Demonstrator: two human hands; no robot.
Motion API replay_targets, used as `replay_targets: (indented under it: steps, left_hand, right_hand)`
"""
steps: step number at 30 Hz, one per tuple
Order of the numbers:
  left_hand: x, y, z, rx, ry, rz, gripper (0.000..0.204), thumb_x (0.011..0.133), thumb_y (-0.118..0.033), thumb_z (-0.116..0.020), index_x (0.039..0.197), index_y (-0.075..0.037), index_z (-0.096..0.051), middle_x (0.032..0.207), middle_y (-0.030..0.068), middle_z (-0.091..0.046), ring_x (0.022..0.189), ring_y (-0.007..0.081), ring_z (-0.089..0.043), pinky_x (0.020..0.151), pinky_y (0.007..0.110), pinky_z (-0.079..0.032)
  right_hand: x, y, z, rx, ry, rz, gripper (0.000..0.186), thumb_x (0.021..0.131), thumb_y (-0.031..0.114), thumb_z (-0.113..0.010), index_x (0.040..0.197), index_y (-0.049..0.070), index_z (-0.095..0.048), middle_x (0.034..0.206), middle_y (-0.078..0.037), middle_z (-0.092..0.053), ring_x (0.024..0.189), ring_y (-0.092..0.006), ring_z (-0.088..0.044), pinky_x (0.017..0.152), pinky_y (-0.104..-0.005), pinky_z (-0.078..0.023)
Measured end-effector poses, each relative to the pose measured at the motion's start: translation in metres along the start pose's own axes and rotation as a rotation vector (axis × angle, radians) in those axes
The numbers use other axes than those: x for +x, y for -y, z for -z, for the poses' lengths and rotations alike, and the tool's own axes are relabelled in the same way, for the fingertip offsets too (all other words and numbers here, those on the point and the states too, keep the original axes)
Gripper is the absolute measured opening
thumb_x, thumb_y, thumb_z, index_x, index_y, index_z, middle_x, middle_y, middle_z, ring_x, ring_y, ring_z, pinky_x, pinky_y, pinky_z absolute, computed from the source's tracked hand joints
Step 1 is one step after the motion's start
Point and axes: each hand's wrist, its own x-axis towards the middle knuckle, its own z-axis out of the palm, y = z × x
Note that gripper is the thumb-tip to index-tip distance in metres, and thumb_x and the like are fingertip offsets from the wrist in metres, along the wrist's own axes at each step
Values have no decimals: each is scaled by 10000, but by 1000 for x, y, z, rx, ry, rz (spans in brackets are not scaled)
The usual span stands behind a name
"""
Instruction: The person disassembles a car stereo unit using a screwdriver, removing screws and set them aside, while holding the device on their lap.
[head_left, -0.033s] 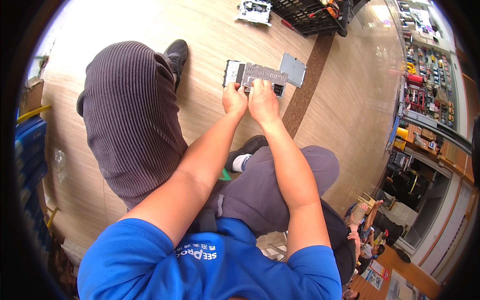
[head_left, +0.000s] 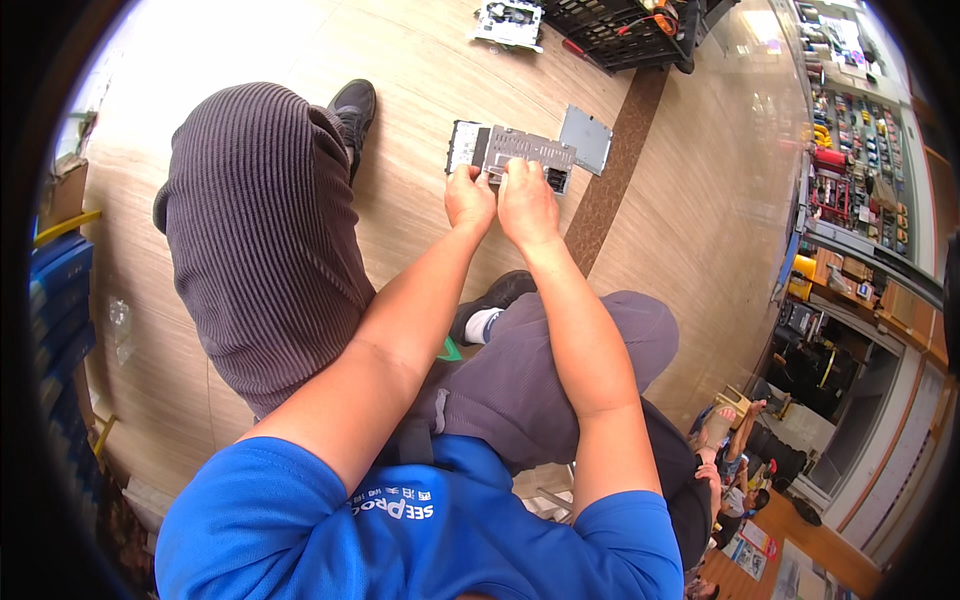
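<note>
A flat metal-cased electronic unit, with a slotted grey metal face and a white label at its left end, is just beyond my two hands above the floor. My left hand closes on its near edge, below the label. Close beside it, my right hand has its fingers bent over the slotted face. Whatever small thing may sit between the right fingertips is hidden. A dark opening shows at the unit's right end. Just past that end lies a thin grey metal plate.
A white and metal mechanism sits on the floor at the far side, near a black plastic crate of tools. Blue bins line the left. Stocked shelves stand at right; other people are at lower right.
</note>
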Motion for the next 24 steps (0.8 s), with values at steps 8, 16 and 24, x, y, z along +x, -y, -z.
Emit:
replay_targets:
  steps: [8, 16, 24]
  left_hand:
    - [0, -1, 0, 13, 5, -8, 183, 890, -181, -670, 1019, -57, -631, 1063, 165, -647, 1007, 345, -627, 877, 422, -494]
    - [-1, -3, 0, 19, -5, -19, 182, 891, -178, -668, 1021, -57, -632, 1055, 168, -649, 1002, 347, -629, 874, 423, -495]
    - [-1, -3, 0, 31, -11, -18, 183, 894, -182, -668, 1022, -55, -634, 1054, 169, -652, 1000, 349, -630, 872, 423, -496]
  right_hand:
    - [-1, -4, 1, 34, -51, 88, 175, 901, 148, -548, 1021, 27, -510, 1038, -252, -572, 861, -438, -647, 745, -522, -533]
    - [1, -11, -2, 35, -77, 147, 178, 910, 140, -522, 1052, 34, -501, 991, -245, -581, 844, -441, -644, 739, -530, -528]
    - [3, -7, 4, 13, 43, 34, 166, 917, 136, -510, 1056, 45, -508, 1030, -244, -586, 877, -436, -641, 757, -520, -528]
